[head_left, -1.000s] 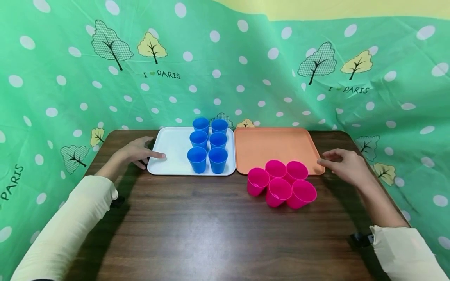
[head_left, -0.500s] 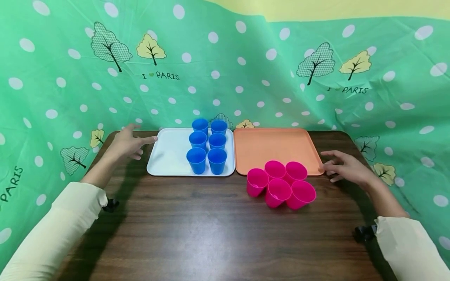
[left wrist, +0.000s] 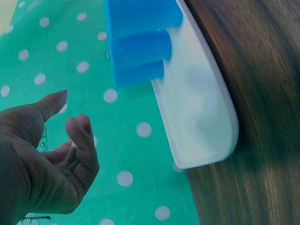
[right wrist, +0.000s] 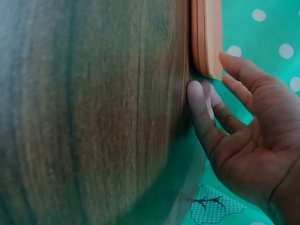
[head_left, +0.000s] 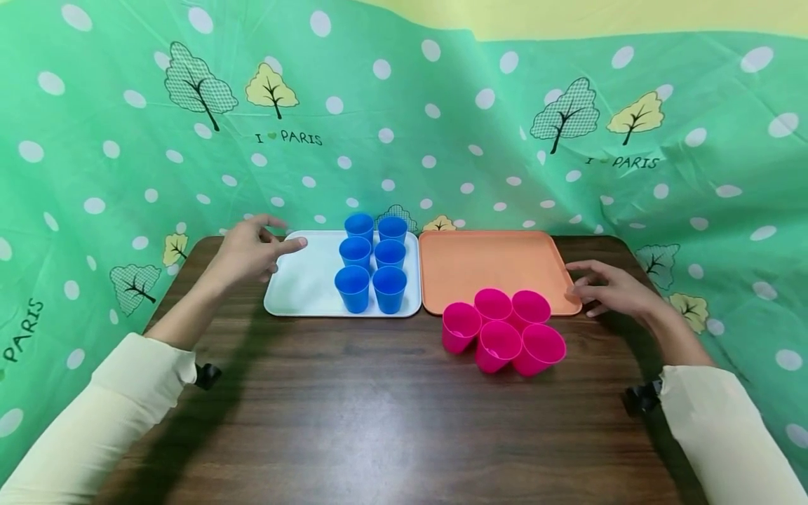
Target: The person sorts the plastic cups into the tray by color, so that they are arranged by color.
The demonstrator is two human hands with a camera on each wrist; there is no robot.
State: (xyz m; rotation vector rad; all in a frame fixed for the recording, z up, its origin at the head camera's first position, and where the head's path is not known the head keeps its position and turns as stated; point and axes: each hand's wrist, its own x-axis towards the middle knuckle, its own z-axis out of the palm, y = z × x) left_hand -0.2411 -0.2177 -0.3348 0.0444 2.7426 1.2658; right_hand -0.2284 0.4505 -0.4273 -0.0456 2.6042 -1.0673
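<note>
In the head view, my left hand (head_left: 245, 251) hovers over the left end of a white tray (head_left: 303, 277), thumb and fingers apart and holding nothing. The left wrist view shows this hand (left wrist: 56, 159) away from the tray, with air between its thumb and fingers. Several blue cups (head_left: 389, 289) stand upright in two columns on the tray's right half. At the right edge of an orange tray (head_left: 492, 259), my right hand (head_left: 612, 289) has its fingertips close to the rim. In the right wrist view its loosely bent fingers (right wrist: 241, 70) are at the tray's corner; contact is hard to tell.
Several pink cups (head_left: 500, 347) stand in a cluster on the brown wooden table (head_left: 353, 421), in front of the orange tray and partly overlapping its near edge in view. The two trays lie side by side. A green dotted cloth (head_left: 379, 140) hangs behind the table.
My left hand has lifted off the white tray's left edge, then moved right over its far left corner. My right hand has shifted slightly at the orange tray's edge. Cups and trays stay put.
</note>
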